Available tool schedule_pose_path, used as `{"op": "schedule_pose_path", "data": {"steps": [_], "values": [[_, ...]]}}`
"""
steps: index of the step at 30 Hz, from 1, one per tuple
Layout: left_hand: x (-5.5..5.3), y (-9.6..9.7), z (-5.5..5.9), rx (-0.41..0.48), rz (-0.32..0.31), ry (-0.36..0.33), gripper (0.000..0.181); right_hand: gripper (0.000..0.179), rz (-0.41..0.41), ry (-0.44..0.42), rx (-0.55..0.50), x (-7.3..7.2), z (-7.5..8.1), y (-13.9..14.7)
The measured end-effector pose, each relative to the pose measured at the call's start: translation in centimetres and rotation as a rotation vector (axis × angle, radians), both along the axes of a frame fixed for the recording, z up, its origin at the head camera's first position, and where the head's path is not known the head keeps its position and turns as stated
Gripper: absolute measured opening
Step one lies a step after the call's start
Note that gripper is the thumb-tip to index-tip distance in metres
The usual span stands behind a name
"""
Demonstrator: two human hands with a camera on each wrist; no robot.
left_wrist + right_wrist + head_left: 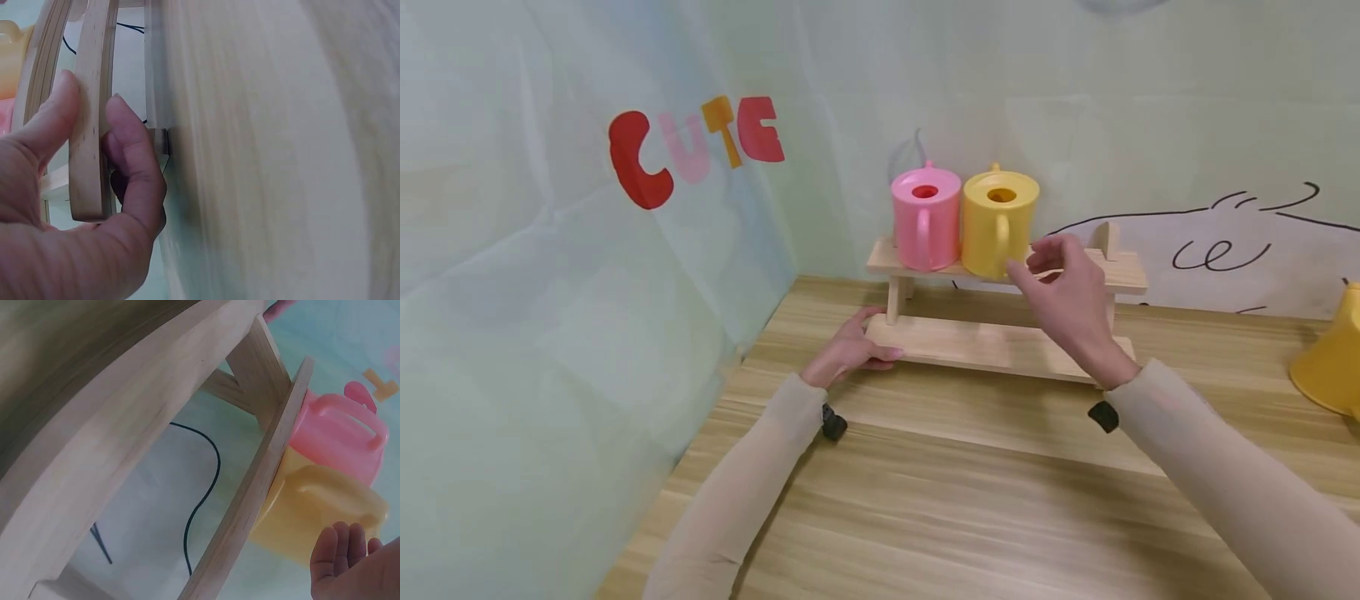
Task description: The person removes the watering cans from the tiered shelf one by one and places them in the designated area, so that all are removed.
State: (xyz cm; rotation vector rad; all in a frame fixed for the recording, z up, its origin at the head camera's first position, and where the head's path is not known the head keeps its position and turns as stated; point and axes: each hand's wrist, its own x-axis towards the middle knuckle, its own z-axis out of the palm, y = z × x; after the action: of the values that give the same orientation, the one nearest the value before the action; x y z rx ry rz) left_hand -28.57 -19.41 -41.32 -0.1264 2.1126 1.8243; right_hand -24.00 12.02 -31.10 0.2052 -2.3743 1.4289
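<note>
A two-tier wooden rack [977,342] stands on the table near the back wall. My left hand [856,343] grips the left end of its lower board [90,150], thumb on one face and fingers around the other. On the upper board [250,487] a pink cup [927,225] and a yellow cup [985,233] sit side by side at the left, handles facing me. My right hand [1067,287] is beside the yellow cup's lower right, with loosely bent fingers. Whether its fingertips touch that cup is hard to tell.
Another yellow cup [1330,358] stands on the wood-grain table [970,483] at the far right, cut off by the frame. A pale sheet with coloured letters [640,158] hangs at the left, close to the table's left edge. A line drawing covers the back wall.
</note>
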Motion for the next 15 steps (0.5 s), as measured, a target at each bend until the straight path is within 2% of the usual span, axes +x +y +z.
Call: {"op": "schedule_pose_path", "data": {"steps": [4, 10, 15], "values": [[0.0, 0.0, 0.1, -0.012, -0.005, -0.006, 0.095, 0.049, 0.016, 0.007, -0.034, -1.4, 0.0, -1.6], [0.1, 0.1, 0.3, -0.016, -0.009, -0.012, 0.097, 0.045, -0.038, 0.016, -0.057, -2.8, -0.2, -3.2], [0.2, 0.1, 0.4, -0.017, -0.007, -0.01, 0.098, 0.038, -0.053, -0.003, -0.097, -3.6, -0.3, -4.0]]}}
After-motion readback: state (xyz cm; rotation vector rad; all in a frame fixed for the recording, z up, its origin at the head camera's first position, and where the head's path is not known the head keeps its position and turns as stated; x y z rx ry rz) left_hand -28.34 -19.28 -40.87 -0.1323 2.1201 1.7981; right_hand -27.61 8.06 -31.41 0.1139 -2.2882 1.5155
